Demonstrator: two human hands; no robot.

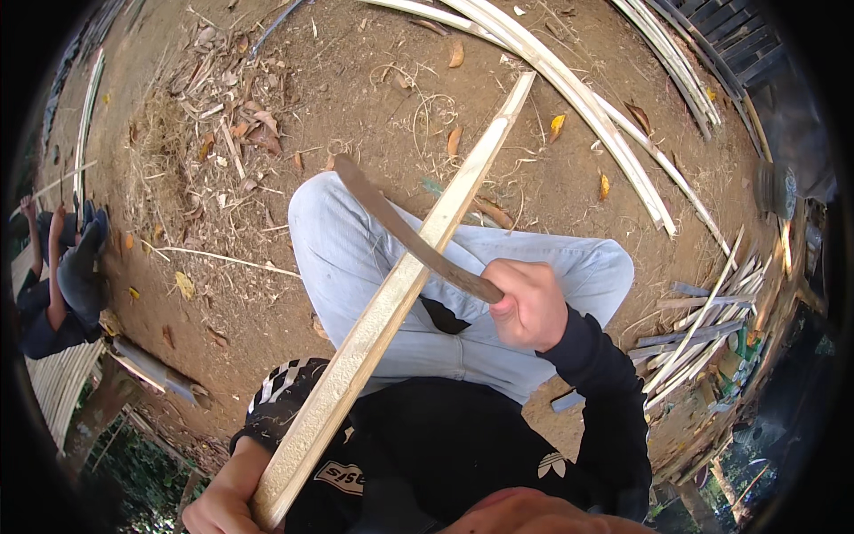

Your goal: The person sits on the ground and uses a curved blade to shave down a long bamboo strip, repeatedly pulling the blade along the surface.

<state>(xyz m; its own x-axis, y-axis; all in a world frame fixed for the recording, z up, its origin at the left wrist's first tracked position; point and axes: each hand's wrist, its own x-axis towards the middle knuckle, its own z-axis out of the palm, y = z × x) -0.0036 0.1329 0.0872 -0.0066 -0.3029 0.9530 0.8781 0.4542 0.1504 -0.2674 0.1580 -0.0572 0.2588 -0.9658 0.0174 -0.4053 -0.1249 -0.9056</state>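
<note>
My right hand (531, 304) is closed in a fist round the grip of a machete (384, 219) with a long, curved, brown blade. The fist hides the grip. The blade crosses over a long, pale bamboo strip (356, 349), about halfway along it; I cannot tell whether the edge touches. My left hand (218, 500) is wrapped round the strip's near end at the lower left. From there the strip slants up and away to the right across my lap, narrowing to a tip above the ground. Its upper face looks rough and fibrous toward the near end.
My crossed legs in light blue jeans (334, 240) lie beneath the strip. Long pale strips (614, 133) lie on the dirt ahead. A pile of cut pieces (703, 334) is at right, shavings and dry leaves (236, 116) at far left. Another person (67, 276) sits at the left edge.
</note>
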